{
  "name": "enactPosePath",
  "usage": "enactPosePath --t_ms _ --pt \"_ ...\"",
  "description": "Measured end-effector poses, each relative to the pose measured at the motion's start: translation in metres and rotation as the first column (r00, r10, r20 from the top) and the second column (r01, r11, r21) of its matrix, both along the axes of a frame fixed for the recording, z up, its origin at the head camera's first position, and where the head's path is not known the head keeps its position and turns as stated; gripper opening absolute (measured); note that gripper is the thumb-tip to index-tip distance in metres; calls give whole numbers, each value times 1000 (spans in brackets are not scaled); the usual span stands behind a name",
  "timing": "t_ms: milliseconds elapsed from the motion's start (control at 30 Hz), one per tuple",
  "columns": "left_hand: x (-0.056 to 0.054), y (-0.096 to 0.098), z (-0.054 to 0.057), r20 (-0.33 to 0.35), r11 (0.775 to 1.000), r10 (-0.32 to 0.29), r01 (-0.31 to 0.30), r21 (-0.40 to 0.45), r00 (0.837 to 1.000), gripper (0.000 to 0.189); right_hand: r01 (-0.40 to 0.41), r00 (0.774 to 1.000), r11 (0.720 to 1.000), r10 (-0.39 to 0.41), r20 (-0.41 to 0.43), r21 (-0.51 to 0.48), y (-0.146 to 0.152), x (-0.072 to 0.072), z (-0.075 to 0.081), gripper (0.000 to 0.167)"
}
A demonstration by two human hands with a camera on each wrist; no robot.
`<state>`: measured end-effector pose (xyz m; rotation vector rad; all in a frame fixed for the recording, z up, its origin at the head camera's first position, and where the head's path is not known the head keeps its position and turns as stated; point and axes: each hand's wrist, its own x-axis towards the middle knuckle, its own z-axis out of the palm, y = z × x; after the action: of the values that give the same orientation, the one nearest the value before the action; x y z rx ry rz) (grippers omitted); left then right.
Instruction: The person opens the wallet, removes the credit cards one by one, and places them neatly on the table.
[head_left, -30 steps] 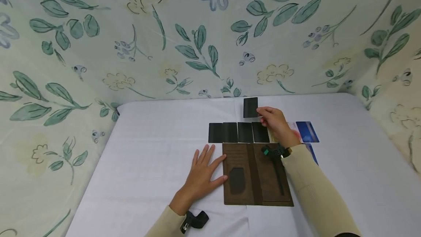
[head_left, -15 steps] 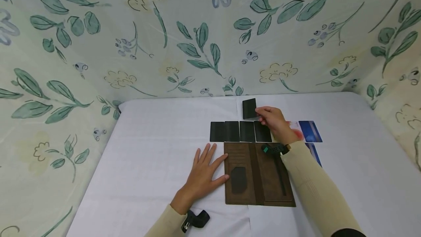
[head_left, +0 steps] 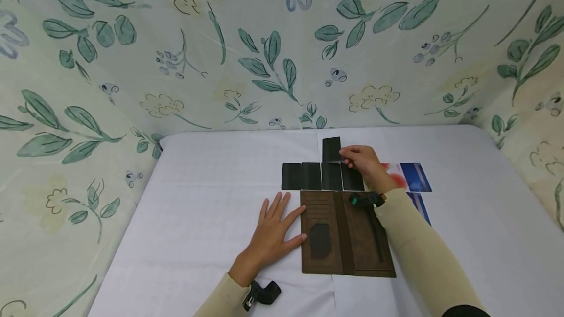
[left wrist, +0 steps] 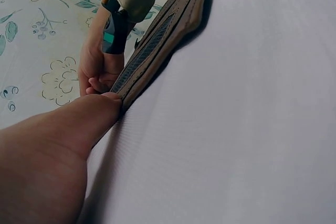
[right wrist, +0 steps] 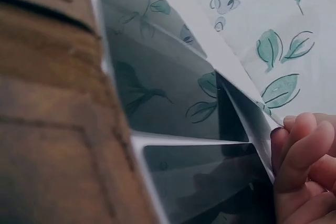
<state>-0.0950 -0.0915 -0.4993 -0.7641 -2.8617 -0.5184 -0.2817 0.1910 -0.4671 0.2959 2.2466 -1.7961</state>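
My right hand (head_left: 364,163) pinches a black card (head_left: 331,149) by its right edge, just above a row of black cards (head_left: 292,176). In the right wrist view the held card (right wrist: 239,106) tilts over the glossy row, its lower edge close to those cards; whether they touch I cannot tell. Below the row a brown wallet (head_left: 320,263) lies spread flat. With fingers straight and apart, my left hand (head_left: 269,238) rests on the cloth, thumb and index fingertips at the wallet's left edge. The left wrist view shows the thumb (left wrist: 100,111) against that edge.
Right of the row lie a red-and-white card (head_left: 395,172) and a blue card (head_left: 415,177). Another blue card (head_left: 419,205) is partly hidden under the right sleeve. A white cloth (head_left: 211,199) covers the table, with a floral curtain (head_left: 198,62) behind it.
The right hand has brought the black card down toward the row and slightly left. The left hand keeps its place by the wallet.
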Motion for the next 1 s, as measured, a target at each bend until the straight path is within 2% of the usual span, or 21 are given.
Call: enactPosePath --t_ms 333,500,733,1000 --pt "2 -1 0 -10 1000 -11 12 7 1000 63 -29 995 998 34 -99 53 -1 2 -7 36" --pt "1 -1 0 -11 1000 -8 8 -1 1000 63 -37 993 993 49 -112 113 -4 3 -5 35" --pt "2 -1 -2 4 1000 -10 10 0 1000 63 -36 994 989 50 -96 143 -3 5 -9 37" --pt "1 -1 -2 -13 999 -19 19 26 1000 62 -31 987 986 57 -153 167 -4 7 -7 35"
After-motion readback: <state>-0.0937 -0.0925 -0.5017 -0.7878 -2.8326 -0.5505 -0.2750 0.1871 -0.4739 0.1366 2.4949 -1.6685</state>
